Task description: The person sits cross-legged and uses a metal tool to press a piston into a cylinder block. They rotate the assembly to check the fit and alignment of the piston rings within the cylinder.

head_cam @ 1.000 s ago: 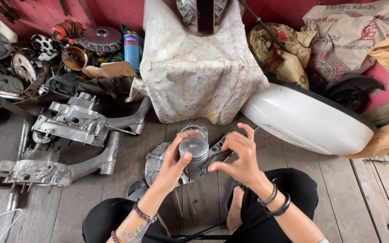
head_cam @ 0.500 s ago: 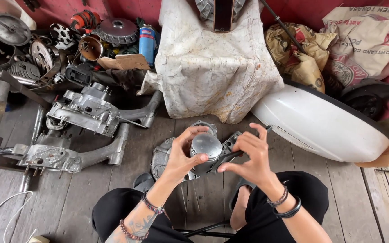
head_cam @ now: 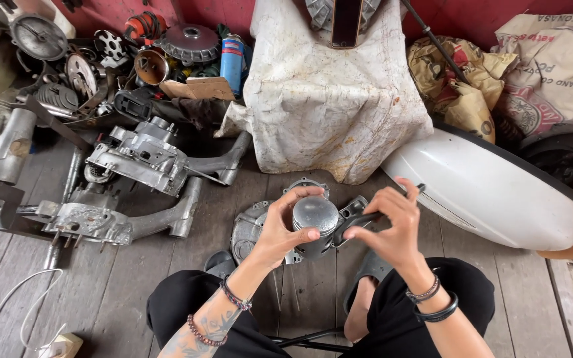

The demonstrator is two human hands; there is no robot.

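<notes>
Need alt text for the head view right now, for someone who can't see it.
A seated person's left hand and right hand hold a round silver piston over a grey plank floor. Aluminium engine casings lie to the left, a white curved body panel to the right, and a stained cloth covers something ahead.

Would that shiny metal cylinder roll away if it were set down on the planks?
On its side, probably: the metal cylinder looks round and smooth. Standing on end it should stay. It seems solid, likely heavy for its size; the left hand grips it with several fingers.
</notes>
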